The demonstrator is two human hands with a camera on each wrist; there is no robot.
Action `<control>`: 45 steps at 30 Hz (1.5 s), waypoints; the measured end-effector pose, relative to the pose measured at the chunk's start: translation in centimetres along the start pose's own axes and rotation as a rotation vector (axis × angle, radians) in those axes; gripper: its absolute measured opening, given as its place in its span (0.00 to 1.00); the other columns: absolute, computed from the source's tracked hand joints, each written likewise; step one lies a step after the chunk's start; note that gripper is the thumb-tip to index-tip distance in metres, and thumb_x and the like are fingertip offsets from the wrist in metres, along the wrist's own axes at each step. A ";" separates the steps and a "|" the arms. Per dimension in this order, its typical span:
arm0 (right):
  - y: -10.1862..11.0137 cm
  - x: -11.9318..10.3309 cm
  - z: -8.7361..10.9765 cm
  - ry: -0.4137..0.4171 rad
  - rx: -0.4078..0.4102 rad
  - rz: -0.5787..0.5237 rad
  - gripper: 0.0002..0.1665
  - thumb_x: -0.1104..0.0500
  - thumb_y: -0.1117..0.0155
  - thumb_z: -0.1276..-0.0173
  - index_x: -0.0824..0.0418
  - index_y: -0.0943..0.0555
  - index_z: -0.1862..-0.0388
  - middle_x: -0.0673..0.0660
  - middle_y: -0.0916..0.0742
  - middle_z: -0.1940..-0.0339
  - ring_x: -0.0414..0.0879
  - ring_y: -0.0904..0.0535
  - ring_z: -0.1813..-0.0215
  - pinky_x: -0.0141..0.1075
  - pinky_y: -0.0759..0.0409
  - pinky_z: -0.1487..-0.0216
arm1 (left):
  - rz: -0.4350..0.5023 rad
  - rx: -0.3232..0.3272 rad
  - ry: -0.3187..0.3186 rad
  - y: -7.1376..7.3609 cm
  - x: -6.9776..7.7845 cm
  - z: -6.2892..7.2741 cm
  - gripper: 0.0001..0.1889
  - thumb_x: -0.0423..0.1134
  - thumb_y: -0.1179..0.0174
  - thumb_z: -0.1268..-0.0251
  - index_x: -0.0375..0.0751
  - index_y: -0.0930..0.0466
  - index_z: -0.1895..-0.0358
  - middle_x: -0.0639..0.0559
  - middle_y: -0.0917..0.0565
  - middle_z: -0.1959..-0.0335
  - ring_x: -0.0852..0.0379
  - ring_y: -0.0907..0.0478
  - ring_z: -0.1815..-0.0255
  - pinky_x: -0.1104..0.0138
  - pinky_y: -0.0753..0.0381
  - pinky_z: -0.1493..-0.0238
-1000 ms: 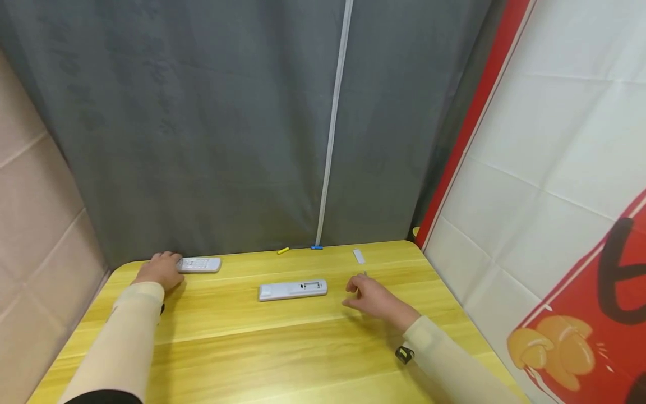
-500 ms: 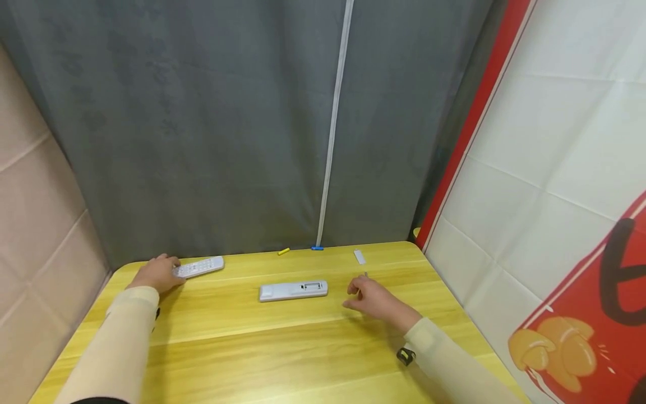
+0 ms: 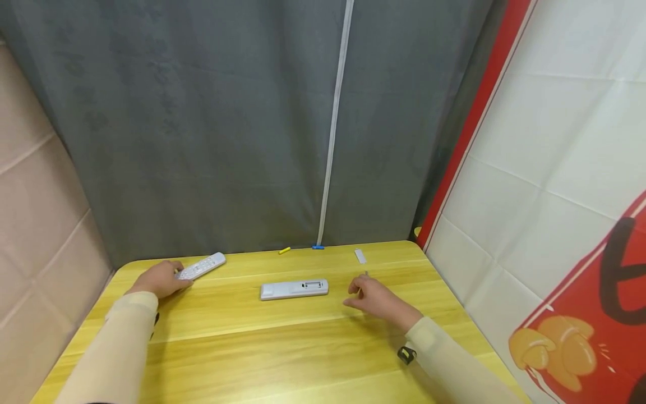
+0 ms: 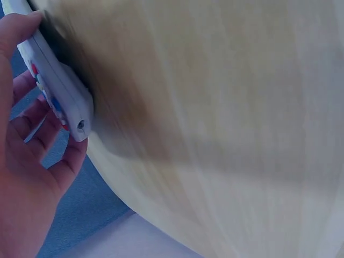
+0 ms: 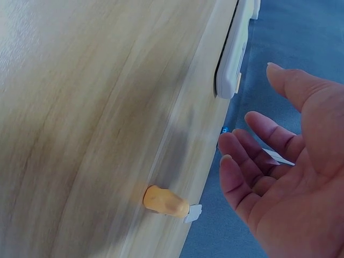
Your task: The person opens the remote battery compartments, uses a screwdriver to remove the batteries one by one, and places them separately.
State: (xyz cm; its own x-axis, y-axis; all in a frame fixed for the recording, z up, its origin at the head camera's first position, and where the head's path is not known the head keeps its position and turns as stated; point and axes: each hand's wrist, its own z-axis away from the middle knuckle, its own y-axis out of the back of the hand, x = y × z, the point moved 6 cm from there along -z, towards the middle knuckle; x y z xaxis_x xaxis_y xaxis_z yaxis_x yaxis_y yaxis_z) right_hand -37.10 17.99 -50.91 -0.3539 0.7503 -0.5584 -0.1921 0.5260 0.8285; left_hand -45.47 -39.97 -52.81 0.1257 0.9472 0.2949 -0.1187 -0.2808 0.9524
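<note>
At the far left of the table, my left hand (image 3: pixel 158 279) holds one end of a white remote control (image 3: pixel 207 266), its buttons facing up in the head view. The left wrist view shows thumb and fingers on either side of the remote control (image 4: pixel 62 88). My right hand (image 3: pixel 375 300) hovers on the right side, fingers loosely bent and nothing between them. Close by, a stubby orange object (image 5: pixel 166 201) with a flat greyish tip stands on the wood; the hand mostly hides it in the head view. A second remote control (image 3: pixel 294 289) lies in the middle, its battery slot uncovered.
A small white cover (image 3: pixel 360 256) lies at the back right. Along the back edge are a yellow battery-like cylinder (image 3: pixel 284 250) and a blue one (image 3: pixel 318 247). A grey curtain (image 3: pixel 227 140) hangs behind the table (image 3: pixel 262 348), with fabric walls at both sides.
My left hand has turned the remote control, so its far end points up and to the right rather than straight across. The right hand stays in place.
</note>
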 end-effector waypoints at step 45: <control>-0.2 -0.1 -0.7 0.019 -0.014 -0.018 0.18 0.51 0.22 0.23 0.64 0.14 0.50 0.53 0.16 0.56 0.43 0.23 0.63 0.38 0.21 0.60 | -0.051 0.274 -0.250 0.6 6.7 -0.2 0.26 0.56 0.24 0.32 0.39 0.13 0.43 0.49 0.16 0.53 0.50 0.20 0.59 0.45 0.18 0.55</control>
State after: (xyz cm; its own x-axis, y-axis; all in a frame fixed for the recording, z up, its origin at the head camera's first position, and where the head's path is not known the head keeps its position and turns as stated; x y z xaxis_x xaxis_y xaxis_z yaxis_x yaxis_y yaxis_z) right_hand -37.67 17.48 -50.98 -0.3678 0.7329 -0.5724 -0.2113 0.5336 0.8189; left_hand -44.84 -33.74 -50.27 0.3649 0.9037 0.2241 0.1579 -0.2973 0.9416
